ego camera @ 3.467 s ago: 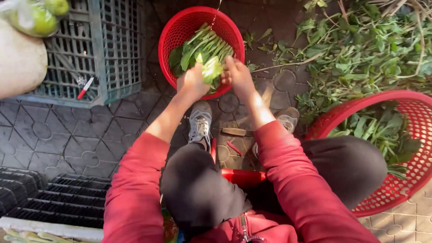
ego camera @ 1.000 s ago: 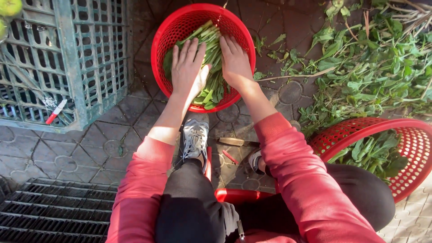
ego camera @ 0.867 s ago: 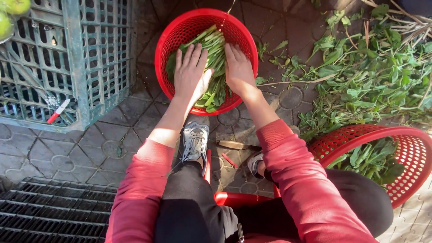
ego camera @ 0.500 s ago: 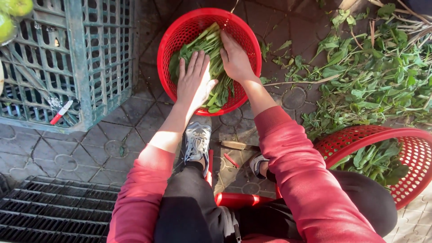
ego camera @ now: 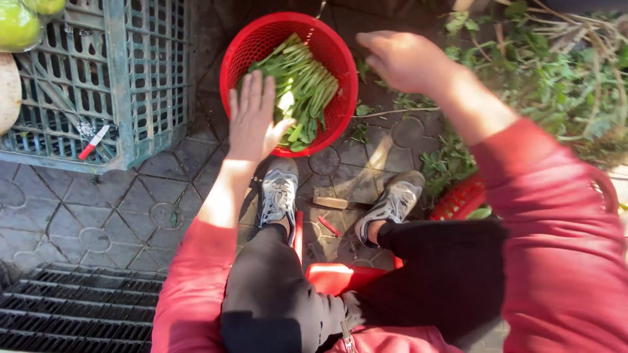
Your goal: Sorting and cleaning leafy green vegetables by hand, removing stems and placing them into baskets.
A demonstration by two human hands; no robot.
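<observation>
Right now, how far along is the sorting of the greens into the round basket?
Done: a layer of trimmed green stems lies in the red basket. In hand: the left hand rests flat on the stems at the basket's near rim; the right hand is over the paving, toward the leafy pile. Left: that large pile of unsorted branches beside the person's right side.

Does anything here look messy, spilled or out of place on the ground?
Yes, a little. Loose leaves and a thin stem lie scattered on the paving beside the red basket, outside it. A knife lies on the ground between the shoes. The greens inside the basket are tidy under the left hand.
</observation>
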